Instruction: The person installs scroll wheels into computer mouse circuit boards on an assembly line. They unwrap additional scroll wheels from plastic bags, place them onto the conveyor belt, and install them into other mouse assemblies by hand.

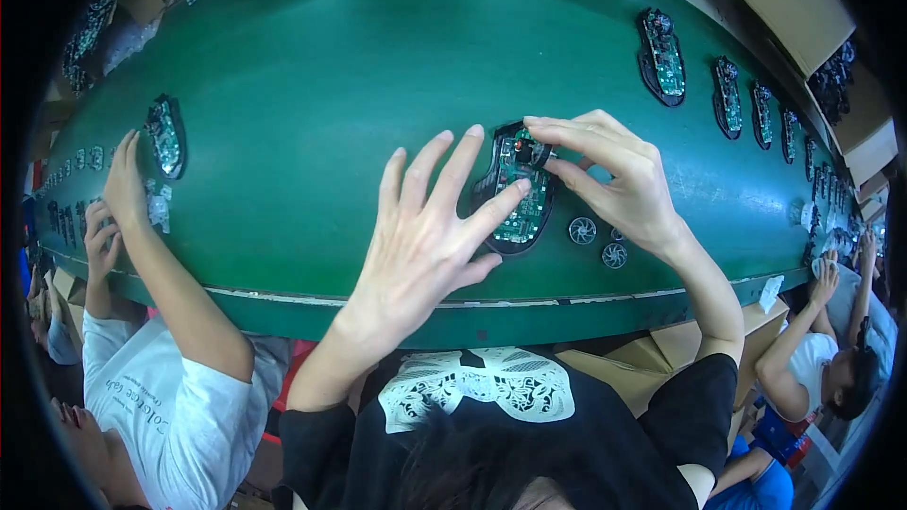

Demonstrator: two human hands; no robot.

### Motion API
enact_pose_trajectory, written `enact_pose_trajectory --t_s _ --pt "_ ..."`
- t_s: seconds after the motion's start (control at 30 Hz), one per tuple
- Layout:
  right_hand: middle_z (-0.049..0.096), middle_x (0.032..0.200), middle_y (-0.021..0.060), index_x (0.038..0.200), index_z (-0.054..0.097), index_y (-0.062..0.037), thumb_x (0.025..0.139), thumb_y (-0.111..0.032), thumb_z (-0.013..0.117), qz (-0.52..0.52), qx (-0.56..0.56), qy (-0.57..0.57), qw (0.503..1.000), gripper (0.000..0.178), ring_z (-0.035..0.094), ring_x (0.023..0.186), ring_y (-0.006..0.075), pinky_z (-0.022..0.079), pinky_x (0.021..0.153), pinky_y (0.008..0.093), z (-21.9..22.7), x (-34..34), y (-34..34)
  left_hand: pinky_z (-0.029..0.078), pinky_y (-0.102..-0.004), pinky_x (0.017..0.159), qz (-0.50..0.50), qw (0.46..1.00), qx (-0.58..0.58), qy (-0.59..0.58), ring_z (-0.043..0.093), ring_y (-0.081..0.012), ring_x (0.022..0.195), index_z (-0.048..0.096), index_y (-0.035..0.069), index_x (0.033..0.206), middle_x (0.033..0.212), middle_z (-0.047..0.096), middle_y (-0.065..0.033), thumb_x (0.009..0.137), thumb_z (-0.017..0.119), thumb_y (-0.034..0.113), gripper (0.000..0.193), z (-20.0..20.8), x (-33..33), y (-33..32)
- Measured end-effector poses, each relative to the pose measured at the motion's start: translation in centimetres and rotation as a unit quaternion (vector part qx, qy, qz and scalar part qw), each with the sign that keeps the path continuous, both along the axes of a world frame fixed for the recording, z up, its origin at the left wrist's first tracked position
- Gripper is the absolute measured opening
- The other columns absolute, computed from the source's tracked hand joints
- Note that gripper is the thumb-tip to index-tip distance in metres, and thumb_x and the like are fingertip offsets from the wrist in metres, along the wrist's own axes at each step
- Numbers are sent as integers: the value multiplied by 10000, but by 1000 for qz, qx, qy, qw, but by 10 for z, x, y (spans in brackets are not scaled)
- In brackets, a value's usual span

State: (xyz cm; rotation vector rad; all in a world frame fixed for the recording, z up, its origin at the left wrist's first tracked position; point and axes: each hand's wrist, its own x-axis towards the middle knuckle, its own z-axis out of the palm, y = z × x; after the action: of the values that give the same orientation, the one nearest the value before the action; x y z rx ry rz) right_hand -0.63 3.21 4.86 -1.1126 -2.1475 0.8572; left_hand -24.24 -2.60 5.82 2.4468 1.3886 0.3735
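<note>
In front of me on the green table lies an open computer mouse base (515, 217), a black shell with a green circuit board in it. My left hand (411, 217) is spread over its left side, one fingertip touching the board and the other fingers stretched out. With thumb and fingers pinched, my right hand (619, 175) grips a small black scroll wheel (540, 155) at the far end of the board; the fingers partly cover it. Beside the base, under my right hand, lie loose spoked wheels (583, 230), three in all.
More open mouse bases (663, 59) run in a line along the far right. Another mouse base (167, 137) lies at the left, near a co-worker's hands (123, 191). Cardboard boxes (792, 2) stand beyond the table. Its front edge (586, 300) runs just before my body. Other people sit at both sides.
</note>
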Motion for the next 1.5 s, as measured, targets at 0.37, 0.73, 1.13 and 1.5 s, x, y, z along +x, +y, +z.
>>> enact_pose_trajectory --t_s 0.37,0.73,1.13,1.5 --pt "716 1219 81 1171 721 -95 768 1 742 33 111 -88 989 415 680 968 269 605 699 346 -9 1 7 402 -538 1089 -30 999 3 -23 469 -318 1223 619 196 1325 1344 494 -173 666 872 305 714 -23 26 -5" --pt "679 1027 21 1130 722 -91 790 -133 789 -46 176 -160 970 349 643 847 192 547 587 303 -4 -3 -14 348 -597 1133 -48 999 -16 -16 370 -343 1401 654 266 1268 1537 402 -122 652 879 250 656 -16 18 9" --pt "663 958 121 1141 709 1 876 -132 750 -34 -102 -80 991 299 660 811 301 535 690 396 16 4 7 387 -572 1115 -51 995 -79 -33 436 -363 1353 689 331 1269 1595 369 -104 638 878 226 668 -16 19 21" --pt "653 952 64 1144 717 -38 783 -87 792 -35 96 -238 966 372 632 811 220 531 578 341 17 -3 -4 404 -571 1103 -59 994 -84 -45 459 -338 1326 702 309 1249 1575 389 -130 628 871 221 650 -18 25 23"
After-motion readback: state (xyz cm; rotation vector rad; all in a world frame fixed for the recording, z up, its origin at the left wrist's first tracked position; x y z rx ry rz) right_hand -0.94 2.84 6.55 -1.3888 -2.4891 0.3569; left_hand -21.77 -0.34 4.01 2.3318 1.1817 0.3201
